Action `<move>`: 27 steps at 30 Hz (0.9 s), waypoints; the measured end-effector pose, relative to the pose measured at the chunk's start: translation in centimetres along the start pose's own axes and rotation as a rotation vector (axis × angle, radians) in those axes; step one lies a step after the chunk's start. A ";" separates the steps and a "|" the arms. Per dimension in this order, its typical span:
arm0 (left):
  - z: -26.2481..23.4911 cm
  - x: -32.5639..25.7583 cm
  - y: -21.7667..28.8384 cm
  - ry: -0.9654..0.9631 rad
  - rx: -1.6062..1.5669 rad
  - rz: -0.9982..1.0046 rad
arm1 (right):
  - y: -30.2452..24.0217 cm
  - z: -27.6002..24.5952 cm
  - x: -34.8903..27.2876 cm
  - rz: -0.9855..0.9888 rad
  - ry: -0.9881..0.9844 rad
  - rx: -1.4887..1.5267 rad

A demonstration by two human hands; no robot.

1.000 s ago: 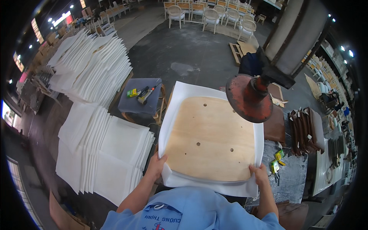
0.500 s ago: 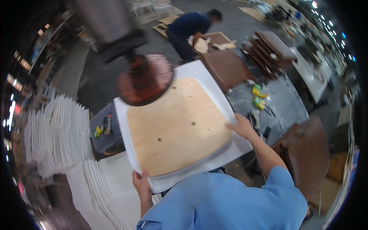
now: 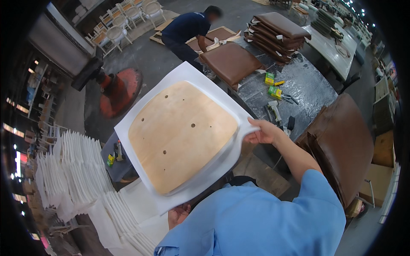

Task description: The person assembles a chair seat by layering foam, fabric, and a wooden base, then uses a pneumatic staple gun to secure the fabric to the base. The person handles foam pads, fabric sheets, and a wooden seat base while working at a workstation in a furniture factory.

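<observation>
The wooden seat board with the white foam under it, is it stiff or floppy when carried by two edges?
The wooden board probably stays stiff: it looks flat between the right hand and left hand. The white foam sheet seems softer, bending at its gripped edge. Likely light, since fingers alone hold it.

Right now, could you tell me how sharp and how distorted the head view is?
Head view: the plywood seat panel on white foam is sharp; the red machine base is motion-blurred; the worktable edges bow toward the dark fisheye rim.
</observation>
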State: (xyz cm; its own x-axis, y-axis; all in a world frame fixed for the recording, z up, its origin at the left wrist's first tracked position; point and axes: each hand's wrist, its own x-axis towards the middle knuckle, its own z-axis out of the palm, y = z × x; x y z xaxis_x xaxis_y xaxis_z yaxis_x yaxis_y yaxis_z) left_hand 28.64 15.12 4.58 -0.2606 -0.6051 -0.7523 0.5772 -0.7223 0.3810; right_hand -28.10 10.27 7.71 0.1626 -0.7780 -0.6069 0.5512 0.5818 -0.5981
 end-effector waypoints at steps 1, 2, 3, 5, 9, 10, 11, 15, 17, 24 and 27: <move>0.4 0.3 0.2 -0.020 -0.037 -0.005 | -0.7 0.5 0.0 0.020 -0.019 0.068; 0.6 0.2 0.5 -0.027 -0.075 -0.001 | -1.2 1.8 0.3 0.047 -0.050 0.141; 0.7 -0.1 1.1 -0.029 -0.112 0.011 | -1.5 4.0 0.8 0.040 0.031 0.125; 1.3 -0.6 1.6 0.069 -0.152 0.072 | -2.1 8.3 1.4 0.026 0.199 0.090; 2.2 -0.9 0.8 -0.005 -0.064 -0.006 | -1.0 8.1 1.0 -0.150 0.115 -0.003; 2.2 -1.1 0.5 -0.045 0.034 -0.069 | -0.4 7.6 0.8 -0.242 0.206 -0.004; 2.7 -0.8 -0.2 -0.094 0.132 -0.142 | 0.6 6.1 0.5 -0.339 0.311 -0.010; 5.8 -1.8 -6.0 -0.447 0.424 -0.118 | 7.4 2.6 -0.4 -0.335 0.357 0.139; 5.3 -1.3 -3.6 -0.381 0.207 -0.166 | 10.2 9.0 0.6 -0.212 0.250 0.182; 7.6 -0.4 -2.6 -0.328 0.487 0.246 | 6.7 11.8 0.4 -0.220 0.207 0.020; 6.6 -1.4 -3.6 -0.190 1.473 0.800 | 7.9 12.3 -0.1 -0.181 0.196 0.001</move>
State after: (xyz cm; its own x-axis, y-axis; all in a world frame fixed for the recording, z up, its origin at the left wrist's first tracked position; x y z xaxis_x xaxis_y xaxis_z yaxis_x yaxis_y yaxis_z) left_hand 21.83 16.31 7.83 -0.4269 -0.8979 -0.1071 -0.5324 0.1539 0.8324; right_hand -13.64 12.02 9.46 -0.1000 -0.8085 -0.5800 0.5575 0.4373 -0.7057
